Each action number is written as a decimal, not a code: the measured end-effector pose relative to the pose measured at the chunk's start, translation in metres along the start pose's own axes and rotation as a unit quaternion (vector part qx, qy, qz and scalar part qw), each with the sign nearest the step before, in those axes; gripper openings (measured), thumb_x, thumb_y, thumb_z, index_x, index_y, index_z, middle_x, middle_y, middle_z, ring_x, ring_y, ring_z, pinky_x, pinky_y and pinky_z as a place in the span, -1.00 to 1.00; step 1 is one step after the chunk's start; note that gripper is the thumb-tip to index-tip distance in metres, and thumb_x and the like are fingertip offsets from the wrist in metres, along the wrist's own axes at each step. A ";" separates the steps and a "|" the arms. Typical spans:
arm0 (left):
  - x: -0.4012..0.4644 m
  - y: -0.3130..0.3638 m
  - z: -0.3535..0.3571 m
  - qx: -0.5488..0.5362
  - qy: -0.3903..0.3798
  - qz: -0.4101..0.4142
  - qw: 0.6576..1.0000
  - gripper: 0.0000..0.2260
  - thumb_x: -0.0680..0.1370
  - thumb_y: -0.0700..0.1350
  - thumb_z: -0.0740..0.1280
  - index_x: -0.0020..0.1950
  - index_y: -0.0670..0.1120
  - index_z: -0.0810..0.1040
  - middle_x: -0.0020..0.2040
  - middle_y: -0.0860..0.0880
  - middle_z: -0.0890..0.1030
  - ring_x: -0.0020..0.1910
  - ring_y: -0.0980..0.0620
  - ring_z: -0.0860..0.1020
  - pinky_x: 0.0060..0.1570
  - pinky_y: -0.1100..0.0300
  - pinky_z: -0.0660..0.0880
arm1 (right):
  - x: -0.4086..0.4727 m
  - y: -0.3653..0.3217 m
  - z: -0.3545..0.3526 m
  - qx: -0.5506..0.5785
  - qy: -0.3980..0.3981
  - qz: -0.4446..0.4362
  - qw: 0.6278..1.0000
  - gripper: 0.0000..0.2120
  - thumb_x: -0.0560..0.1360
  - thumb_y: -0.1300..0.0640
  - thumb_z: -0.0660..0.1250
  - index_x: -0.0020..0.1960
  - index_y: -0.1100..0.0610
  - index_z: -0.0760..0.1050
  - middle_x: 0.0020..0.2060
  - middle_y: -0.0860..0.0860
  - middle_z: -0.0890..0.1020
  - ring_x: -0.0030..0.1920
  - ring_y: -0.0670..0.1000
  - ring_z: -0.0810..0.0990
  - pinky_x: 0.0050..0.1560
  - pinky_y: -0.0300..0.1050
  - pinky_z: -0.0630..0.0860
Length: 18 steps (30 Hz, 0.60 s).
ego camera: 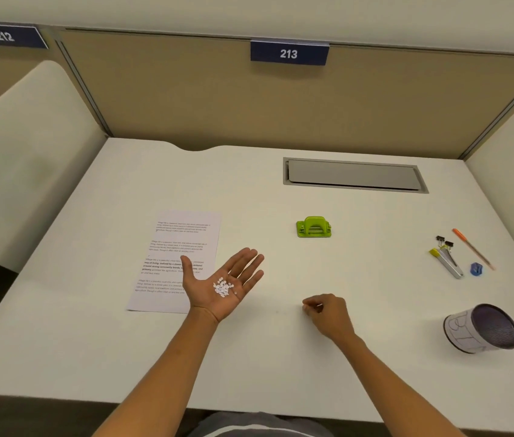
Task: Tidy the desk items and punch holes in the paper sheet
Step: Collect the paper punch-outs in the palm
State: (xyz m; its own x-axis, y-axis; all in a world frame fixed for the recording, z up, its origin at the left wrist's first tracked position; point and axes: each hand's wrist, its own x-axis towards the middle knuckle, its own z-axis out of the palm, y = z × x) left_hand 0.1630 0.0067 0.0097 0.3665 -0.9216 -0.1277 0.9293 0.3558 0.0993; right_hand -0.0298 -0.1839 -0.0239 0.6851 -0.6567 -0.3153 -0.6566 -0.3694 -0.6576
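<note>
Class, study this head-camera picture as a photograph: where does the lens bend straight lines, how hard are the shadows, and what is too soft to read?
Head view: the wide lens bows the desk edges and partition rails near the frame borders; lighting is even, with only faint soft shadows under the hole punch and left hand; no strong glare; the paper sheet print is too soft to read, while the sign 213 is legible.
</note>
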 end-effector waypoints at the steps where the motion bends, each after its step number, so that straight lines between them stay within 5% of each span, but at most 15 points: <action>1: -0.002 -0.001 -0.001 0.001 0.005 0.001 1.000 0.11 0.28 0.49 0.37 0.49 -0.33 0.25 0.50 -0.29 0.34 0.52 -0.30 0.25 0.46 -0.28 0.22 | -0.003 0.002 0.008 -0.010 -0.011 -0.002 1.000 -0.85 0.46 0.20 0.45 0.01 0.15 0.71 -0.05 0.06 0.75 -0.12 -0.03 0.69 0.01 -0.29 0.53; 13: -0.013 -0.002 0.002 -0.002 -0.007 -0.013 1.000 0.11 0.30 0.50 0.34 0.56 -0.23 0.09 0.55 -0.31 0.20 0.54 -0.33 0.16 0.49 -0.33 0.10 | -0.002 -0.019 0.039 -0.078 -0.019 0.002 0.997 -0.87 0.45 0.08 0.38 -0.08 -0.03 0.70 -0.13 -0.11 0.71 -0.10 -0.03 0.65 -0.10 -0.15 0.57; 18: -0.018 0.004 -0.002 0.000 -0.009 -0.016 1.000 0.11 0.31 0.51 0.32 0.57 -0.20 0.07 0.56 -0.31 0.18 0.55 -0.33 0.14 0.50 -0.33 0.07 | -0.007 -0.022 0.044 -0.051 0.002 0.003 0.999 -0.84 0.51 0.12 0.32 -0.05 0.04 0.68 -0.16 -0.05 0.70 -0.12 0.01 0.63 -0.12 -0.12 0.56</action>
State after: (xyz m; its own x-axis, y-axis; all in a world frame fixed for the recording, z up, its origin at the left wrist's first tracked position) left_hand 0.1598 0.0249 0.0106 0.3361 -0.9351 -0.1126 0.9403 0.3265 0.0956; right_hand -0.0062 -0.1425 -0.0379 0.6800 -0.6618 -0.3157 -0.6897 -0.4311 -0.5818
